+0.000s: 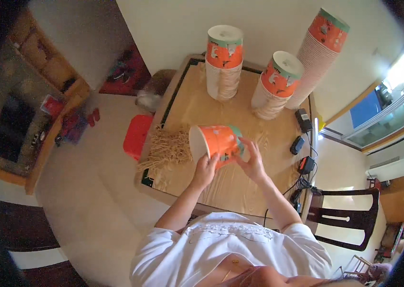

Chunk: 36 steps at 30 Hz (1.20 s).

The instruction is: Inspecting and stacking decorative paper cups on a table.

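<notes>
Orange paper tub, white base and green rim band, lies tilted on its side above mid-table, base toward the person's left. Left hand grips its underside; right hand clasps the rim end. Pile of tan sticks just beside. Three stacks of matching tubs stand at the wooden table's far edge; black chargers sit on the right.

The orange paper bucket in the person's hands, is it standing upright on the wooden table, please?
No, the orange paper bucket lies tilted sideways, held above the wooden table between both hands.
</notes>
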Available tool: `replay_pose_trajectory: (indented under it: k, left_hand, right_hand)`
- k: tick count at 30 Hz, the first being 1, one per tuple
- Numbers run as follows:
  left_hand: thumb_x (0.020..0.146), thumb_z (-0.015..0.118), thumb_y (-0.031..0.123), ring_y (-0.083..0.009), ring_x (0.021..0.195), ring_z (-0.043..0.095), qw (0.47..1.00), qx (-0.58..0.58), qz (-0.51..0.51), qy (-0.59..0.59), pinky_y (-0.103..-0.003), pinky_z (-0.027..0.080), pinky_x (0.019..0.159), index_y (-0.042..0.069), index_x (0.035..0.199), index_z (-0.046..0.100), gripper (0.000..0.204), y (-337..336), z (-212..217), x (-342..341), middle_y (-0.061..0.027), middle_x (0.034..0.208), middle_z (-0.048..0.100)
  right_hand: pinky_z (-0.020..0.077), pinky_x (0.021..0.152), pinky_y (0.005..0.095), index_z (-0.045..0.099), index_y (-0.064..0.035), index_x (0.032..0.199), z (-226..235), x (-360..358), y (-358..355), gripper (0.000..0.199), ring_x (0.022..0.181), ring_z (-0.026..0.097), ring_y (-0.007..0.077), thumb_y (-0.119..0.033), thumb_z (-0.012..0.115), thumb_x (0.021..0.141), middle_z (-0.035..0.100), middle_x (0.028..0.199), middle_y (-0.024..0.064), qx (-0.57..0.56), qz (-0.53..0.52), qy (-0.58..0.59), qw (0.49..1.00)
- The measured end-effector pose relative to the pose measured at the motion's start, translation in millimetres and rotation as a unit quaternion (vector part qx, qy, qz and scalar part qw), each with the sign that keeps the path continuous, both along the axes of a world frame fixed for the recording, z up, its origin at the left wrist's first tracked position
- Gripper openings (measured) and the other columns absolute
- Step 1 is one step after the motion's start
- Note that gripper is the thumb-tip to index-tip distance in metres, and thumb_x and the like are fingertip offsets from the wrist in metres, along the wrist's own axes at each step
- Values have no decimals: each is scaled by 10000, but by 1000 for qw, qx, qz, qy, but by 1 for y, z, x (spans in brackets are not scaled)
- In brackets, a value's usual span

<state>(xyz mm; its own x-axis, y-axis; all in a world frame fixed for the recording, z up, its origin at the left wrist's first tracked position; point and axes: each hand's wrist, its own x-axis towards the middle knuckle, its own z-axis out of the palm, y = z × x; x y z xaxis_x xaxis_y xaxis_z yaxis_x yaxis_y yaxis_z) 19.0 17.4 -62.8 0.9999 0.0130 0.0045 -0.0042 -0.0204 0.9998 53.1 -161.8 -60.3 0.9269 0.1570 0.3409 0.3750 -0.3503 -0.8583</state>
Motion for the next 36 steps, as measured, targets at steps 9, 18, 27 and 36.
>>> replay_pose_trajectory:
  k: [9, 18, 27, 36]
  left_hand:
    - [823, 487, 97, -319, 914, 566, 874, 436, -162, -143, -413, 476, 780, 55, 1212, 455, 392, -16, 11, -29, -172, 1004, 576]
    - [720, 533, 25, -296, 1000, 537, 876, 407, -143, -214, -401, 462, 845, 26, 1202, 462, 488, -11, 12, -42, -141, 1105, 547]
    - [698, 536, 6, -301, 1024, 532, 878, 388, -154, -234, -399, 450, 872, 28, 1170, 492, 475, -7, 13, -38, -142, 1113, 550]
    - [649, 569, -31, -327, 1025, 521, 902, 319, -99, -272, -427, 441, 870, 13, 1112, 508, 469, -7, 4, -31, -148, 1080, 557]
  right_hand:
    - [447, 785, 333, 567, -39, 1041, 71, 9, 17, 365, 908, 560, 245, -125, 711, 717, 565, 940, 122, -79, 34, -49, 995]
    - [442, 652, 247, 644, -22, 855, 46, 26, 12, 122, 698, 521, 82, -137, 633, 814, 599, 741, 19, 111, 35, 93, 989]
    - [418, 803, 287, 545, -49, 1077, 50, 15, -7, 368, 892, 514, 124, -173, 697, 766, 569, 995, 29, 59, 80, 11, 995]
    - [313, 1000, 379, 198, -111, 1389, 61, 9, -25, 905, 1262, 302, 191, -221, 762, 690, 310, 1383, 62, 276, 176, 214, 920]
